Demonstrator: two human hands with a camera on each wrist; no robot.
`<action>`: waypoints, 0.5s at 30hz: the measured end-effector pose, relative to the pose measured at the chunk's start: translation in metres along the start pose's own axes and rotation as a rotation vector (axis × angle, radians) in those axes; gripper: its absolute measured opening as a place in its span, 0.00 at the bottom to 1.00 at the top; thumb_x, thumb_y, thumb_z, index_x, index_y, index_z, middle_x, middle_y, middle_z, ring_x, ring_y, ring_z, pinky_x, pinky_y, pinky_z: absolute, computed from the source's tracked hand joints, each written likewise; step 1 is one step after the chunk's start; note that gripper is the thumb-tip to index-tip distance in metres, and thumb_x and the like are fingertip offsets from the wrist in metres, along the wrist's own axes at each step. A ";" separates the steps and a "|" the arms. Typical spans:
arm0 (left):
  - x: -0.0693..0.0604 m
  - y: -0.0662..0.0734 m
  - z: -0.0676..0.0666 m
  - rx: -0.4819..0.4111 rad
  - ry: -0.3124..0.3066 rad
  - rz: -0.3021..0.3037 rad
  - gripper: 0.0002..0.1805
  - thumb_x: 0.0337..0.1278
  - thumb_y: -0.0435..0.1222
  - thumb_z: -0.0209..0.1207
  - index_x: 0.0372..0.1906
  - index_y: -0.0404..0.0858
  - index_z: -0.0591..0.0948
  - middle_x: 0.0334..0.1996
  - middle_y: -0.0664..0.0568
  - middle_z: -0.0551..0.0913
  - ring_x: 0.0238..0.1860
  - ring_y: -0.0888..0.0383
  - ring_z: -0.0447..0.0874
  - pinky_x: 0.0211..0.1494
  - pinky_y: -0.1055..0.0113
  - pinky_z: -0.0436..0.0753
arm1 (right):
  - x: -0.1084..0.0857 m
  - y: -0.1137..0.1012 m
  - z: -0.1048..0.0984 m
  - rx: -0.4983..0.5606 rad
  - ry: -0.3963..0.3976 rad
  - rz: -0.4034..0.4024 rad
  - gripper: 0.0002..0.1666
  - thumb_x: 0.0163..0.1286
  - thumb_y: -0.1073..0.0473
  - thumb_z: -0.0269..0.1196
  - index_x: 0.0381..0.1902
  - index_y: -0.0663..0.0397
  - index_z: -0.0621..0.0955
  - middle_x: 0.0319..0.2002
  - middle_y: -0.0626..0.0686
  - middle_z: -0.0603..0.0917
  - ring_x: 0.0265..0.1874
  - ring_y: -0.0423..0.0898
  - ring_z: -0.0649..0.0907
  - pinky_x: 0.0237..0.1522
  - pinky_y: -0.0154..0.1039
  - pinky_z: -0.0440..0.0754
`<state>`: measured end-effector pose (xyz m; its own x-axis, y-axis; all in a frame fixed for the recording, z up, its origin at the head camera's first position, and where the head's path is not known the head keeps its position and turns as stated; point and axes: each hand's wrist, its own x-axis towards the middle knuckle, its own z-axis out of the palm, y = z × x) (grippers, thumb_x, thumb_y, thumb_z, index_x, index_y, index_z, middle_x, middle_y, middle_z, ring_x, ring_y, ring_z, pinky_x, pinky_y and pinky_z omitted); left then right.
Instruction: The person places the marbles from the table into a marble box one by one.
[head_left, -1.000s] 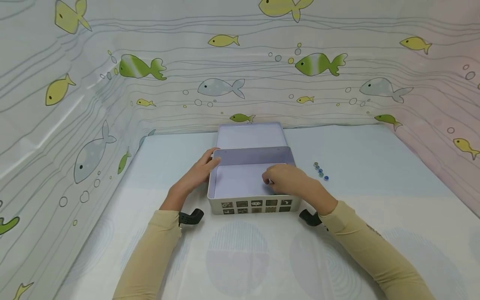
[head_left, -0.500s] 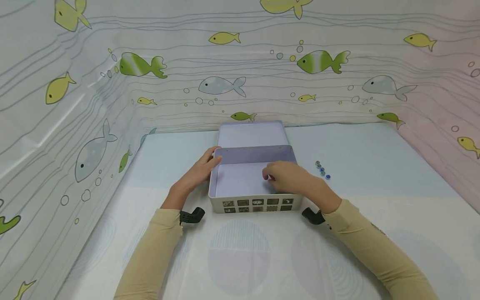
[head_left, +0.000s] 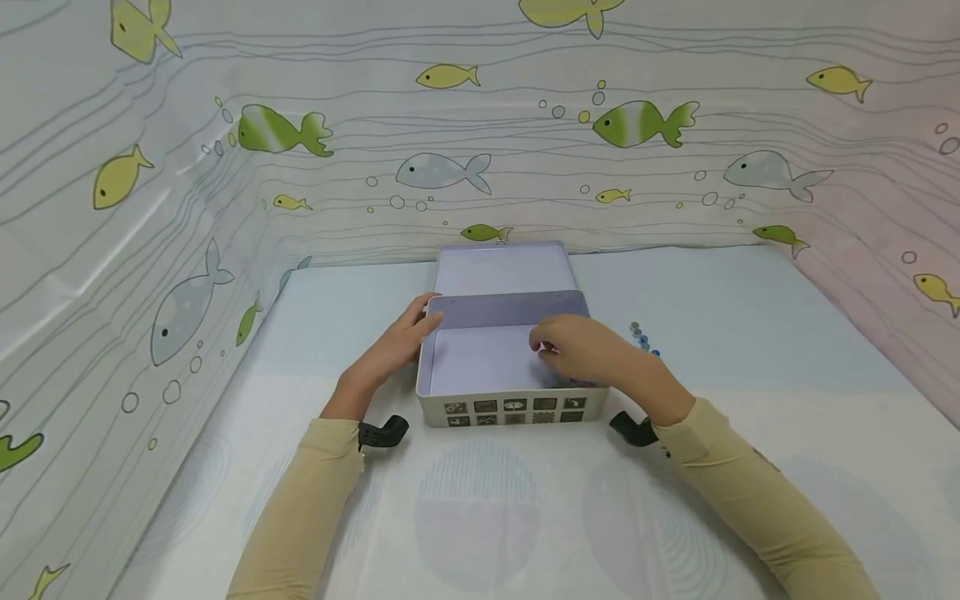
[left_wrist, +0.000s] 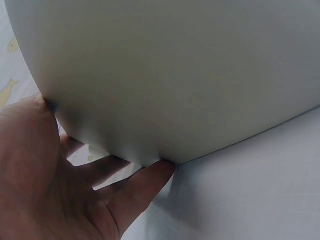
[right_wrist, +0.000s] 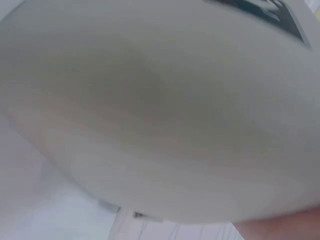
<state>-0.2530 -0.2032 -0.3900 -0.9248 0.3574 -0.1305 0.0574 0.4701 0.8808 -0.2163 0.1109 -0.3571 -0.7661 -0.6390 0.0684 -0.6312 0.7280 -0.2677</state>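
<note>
A pale metal box (head_left: pixel 472 358) stands with its hinged lid (head_left: pixel 502 268) tipped back behind it. My left hand (head_left: pixel 393 346) grips the box's left side, thumb at the rim; in the left wrist view that hand (left_wrist: pixel 75 195) touches the smooth outer wall (left_wrist: pixel 175 75). Inside the box at the right, my right hand (head_left: pixel 583 346) hovers with bent fingers; whether anything is between them is hidden. Small greenish and dark things (head_left: pixel 564 382) lie under it by the front wall. The right wrist view is mostly the box's outer wall (right_wrist: pixel 150 100), with some skin (right_wrist: pixel 280 227) lower right.
Several small blue and greenish beads (head_left: pixel 643 340) lie in a slanting row on the table, right of the box and partly behind my right forearm. A fish-patterned sheet (head_left: pixel 360 208) rises behind and to the left. Table cloth (head_left: pixel 480 533) spreads in front.
My right hand has shifted a little right and up, uncovering more of the small things by the front wall, and its forearm now covers part of the bead row. The left hand keeps its place.
</note>
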 end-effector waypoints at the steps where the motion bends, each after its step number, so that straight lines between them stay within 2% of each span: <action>1: 0.000 0.000 0.000 -0.003 0.001 0.000 0.35 0.74 0.60 0.41 0.79 0.59 0.48 0.78 0.46 0.55 0.75 0.40 0.59 0.64 0.38 0.74 | -0.001 0.001 -0.002 0.003 0.005 0.006 0.09 0.69 0.64 0.61 0.44 0.54 0.86 0.42 0.48 0.87 0.37 0.42 0.83 0.41 0.40 0.82; 8: 0.001 -0.002 -0.001 -0.002 -0.001 0.014 0.36 0.74 0.60 0.42 0.79 0.56 0.48 0.78 0.46 0.53 0.76 0.39 0.56 0.65 0.37 0.71 | -0.007 0.008 -0.013 -0.001 0.050 0.019 0.09 0.68 0.65 0.63 0.45 0.56 0.85 0.42 0.49 0.86 0.41 0.45 0.84 0.44 0.42 0.83; 15: 0.001 -0.001 0.000 -0.011 0.000 0.001 0.35 0.74 0.60 0.42 0.79 0.58 0.48 0.78 0.47 0.54 0.76 0.40 0.59 0.63 0.39 0.74 | -0.011 0.017 -0.022 -0.009 0.103 0.025 0.06 0.68 0.66 0.62 0.40 0.53 0.84 0.38 0.48 0.85 0.38 0.44 0.82 0.44 0.42 0.81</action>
<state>-0.2536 -0.2032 -0.3913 -0.9246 0.3582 -0.1296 0.0544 0.4611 0.8857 -0.2209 0.1355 -0.3414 -0.7900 -0.5918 0.1603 -0.6121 0.7462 -0.2619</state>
